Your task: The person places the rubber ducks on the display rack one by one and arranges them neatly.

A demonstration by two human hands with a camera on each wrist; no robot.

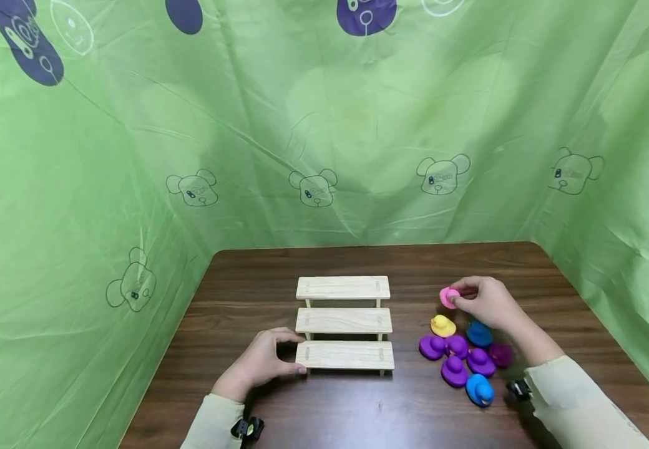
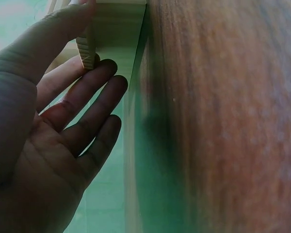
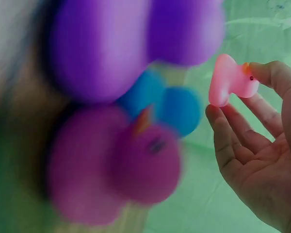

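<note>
My left hand [image 1: 261, 362] is at the left end of a three-tier wooden stand [image 1: 344, 355], pinching the lowest board's end. In the left wrist view the thumb lies along one side of that board [image 2: 88, 51], fingertips on the other. A small pink rubber duck [image 1: 446, 297] is pinched in my right hand [image 1: 488, 302], above the back of the duck group. The right wrist view shows this pink duck [image 3: 228, 82] between thumb and fingers, its orange beak by the thumb. Just below the right hand sit a yellow duck [image 1: 443, 325] and a blue duck [image 1: 478, 334].
Several purple ducks [image 1: 455, 371] cluster right of the stand, with a magenta duck [image 1: 501, 355] beside them and a bright blue duck [image 1: 480, 391] in front. Everything stands on a dark wooden table [image 1: 257, 274]. A green printed curtain [image 1: 358, 218] surrounds its back and sides.
</note>
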